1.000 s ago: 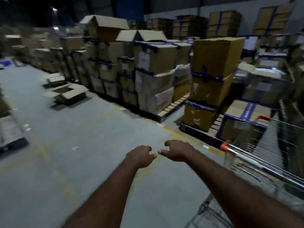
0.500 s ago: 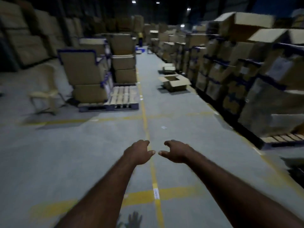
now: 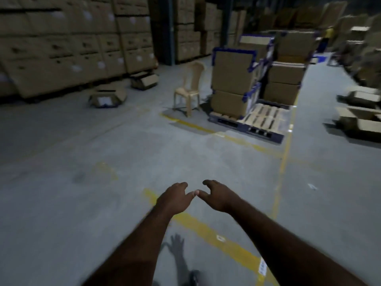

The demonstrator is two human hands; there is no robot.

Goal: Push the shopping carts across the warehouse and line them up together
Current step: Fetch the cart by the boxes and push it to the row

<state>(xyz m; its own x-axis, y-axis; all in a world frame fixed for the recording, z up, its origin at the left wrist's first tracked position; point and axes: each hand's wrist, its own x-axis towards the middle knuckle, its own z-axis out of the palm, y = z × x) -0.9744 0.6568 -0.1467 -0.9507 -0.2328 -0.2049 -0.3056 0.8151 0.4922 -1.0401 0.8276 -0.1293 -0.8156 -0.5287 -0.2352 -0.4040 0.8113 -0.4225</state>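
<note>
No shopping cart shows in the head view at this moment. My left hand (image 3: 175,198) and my right hand (image 3: 218,196) are stretched out in front of me over the grey concrete floor (image 3: 103,182), side by side, thumbs nearly touching. Both hold nothing, and their fingers hang loosely curled downward. A shadow of a hand falls on the floor between my forearms.
A tan plastic chair (image 3: 189,87) stands ahead beside a pallet (image 3: 257,122) stacked with cardboard boxes (image 3: 233,79). Box walls (image 3: 72,48) fill the left side, with loose boxes (image 3: 107,97) on the floor. Yellow lines (image 3: 206,228) cross the floor. Open boxes (image 3: 360,118) lie right. A person in yellow (image 3: 327,34) stands far off.
My view has swung left: the cart at the right edge a second ago is out of view, and the chair and pallet now lie ahead. My hands keep the same outstretched pose.
</note>
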